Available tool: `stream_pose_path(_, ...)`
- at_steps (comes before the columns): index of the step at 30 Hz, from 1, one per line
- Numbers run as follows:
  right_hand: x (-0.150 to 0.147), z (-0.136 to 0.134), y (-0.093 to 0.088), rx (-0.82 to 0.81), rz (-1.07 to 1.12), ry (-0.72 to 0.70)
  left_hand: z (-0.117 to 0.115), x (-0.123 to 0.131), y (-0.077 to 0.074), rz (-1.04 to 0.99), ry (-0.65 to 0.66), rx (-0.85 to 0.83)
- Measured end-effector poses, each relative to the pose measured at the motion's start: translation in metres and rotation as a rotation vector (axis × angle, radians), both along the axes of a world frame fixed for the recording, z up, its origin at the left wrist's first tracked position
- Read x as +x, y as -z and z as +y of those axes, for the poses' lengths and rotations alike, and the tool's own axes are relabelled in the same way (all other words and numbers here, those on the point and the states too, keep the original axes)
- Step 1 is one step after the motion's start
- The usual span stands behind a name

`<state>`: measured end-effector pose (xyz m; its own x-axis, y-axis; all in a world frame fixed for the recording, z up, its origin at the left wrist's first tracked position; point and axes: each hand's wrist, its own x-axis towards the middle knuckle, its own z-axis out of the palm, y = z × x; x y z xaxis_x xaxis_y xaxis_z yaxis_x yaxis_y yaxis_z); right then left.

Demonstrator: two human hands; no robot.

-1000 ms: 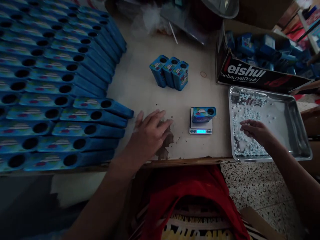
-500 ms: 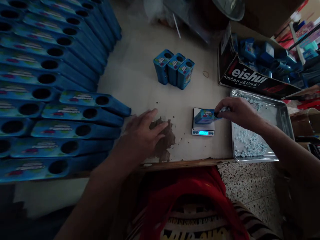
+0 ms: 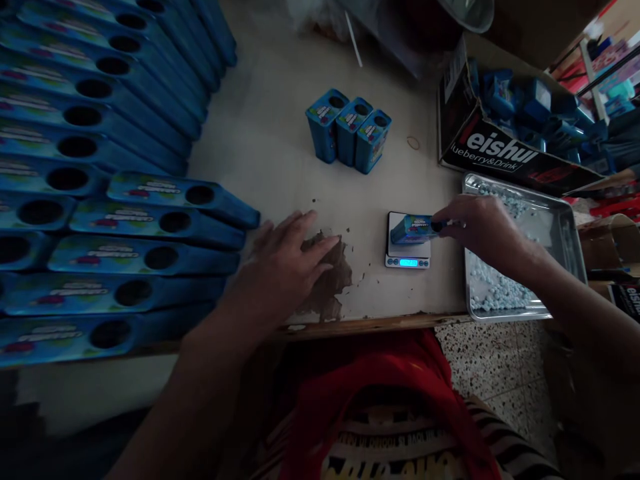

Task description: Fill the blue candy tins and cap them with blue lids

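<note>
A small digital scale point(image 3: 409, 262) with a lit blue display sits near the table's front edge. On its pan stands a blue printed container point(image 3: 413, 229), its dark round opening toward my right hand point(image 3: 470, 223). The fingers of that hand are bunched at the opening, closed around a few small pale blue candies point(image 3: 454, 224) that barely show. My left hand point(image 3: 287, 263) lies on the worn tabletop with fingers spread, holding nothing. More pale blue candies point(image 3: 500, 287) are scattered in a metal tray point(image 3: 530, 315) beneath my right forearm.
Rows of blue containers point(image 3: 120, 257) fill the left side. Three more containers point(image 3: 350, 130) stand together at the back. Behind the tray is a black cardboard box point(image 3: 495, 147) of blue containers. A rubber band point(image 3: 413, 143) lies on the table point(image 3: 270, 133).
My right hand stays at the container's opening, and fewer candies show between its fingers. My left hand remains on the table. The view has shifted slightly.
</note>
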<state>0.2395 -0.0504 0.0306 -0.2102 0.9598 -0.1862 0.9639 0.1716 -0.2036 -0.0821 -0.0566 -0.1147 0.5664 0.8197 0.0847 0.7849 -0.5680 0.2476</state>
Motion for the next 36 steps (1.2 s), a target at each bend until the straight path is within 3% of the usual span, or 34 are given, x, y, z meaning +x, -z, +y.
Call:
stream_pose_path(3, 0.000, -0.001, -0.005, 0.037, 0.111, 0.061, 0.001, 0.002, -0.003, 0.014, 0.004, -0.004)
stream_pose_path(6, 0.017, -0.002, -0.009, 0.060, 0.407, 0.248, 0.002, 0.002, -0.009, 0.027, 0.013, -0.004)
stream_pose_path(8, 0.042, -0.005, -0.005, 0.072, 0.684, 0.466, 0.002, 0.001, -0.011, 0.034, 0.017, 0.005)
stream_pose_path(11, 0.092, -0.022, 0.017, 0.079, 1.064, 0.906, 0.002, -0.002, -0.010, 0.046, 0.023, 0.027)
stream_pose_path(14, 0.130, -0.050, 0.047, -0.038, 1.243, 1.320, 0.001, -0.001, -0.004, 0.036, 0.036, 0.058)
stream_pose_path(16, 0.141, -0.066, 0.061, -0.098, 1.291, 1.427, 0.000, 0.003, -0.001, 0.013, 0.052, 0.078)
stream_pose_path(19, 0.136, -0.074, 0.067, -0.111, 1.341, 1.320, 0.001, 0.013, -0.003, -0.018, 0.081, 0.094)
stream_pose_path(26, 0.085, -0.041, 0.058, -0.268, 1.274, 0.726, 0.002, 0.029, -0.017, -0.101, 0.082, 0.017)
stream_pose_path(32, 0.036, -0.015, 0.044, -0.093, 0.953, 0.279, 0.008, 0.034, -0.014, -0.185, 0.072, -0.015)
stream_pose_path(36, 0.022, -0.005, 0.042, 0.061, 0.699, 0.129, 0.015, 0.040, -0.006, -0.220, 0.103, 0.015)
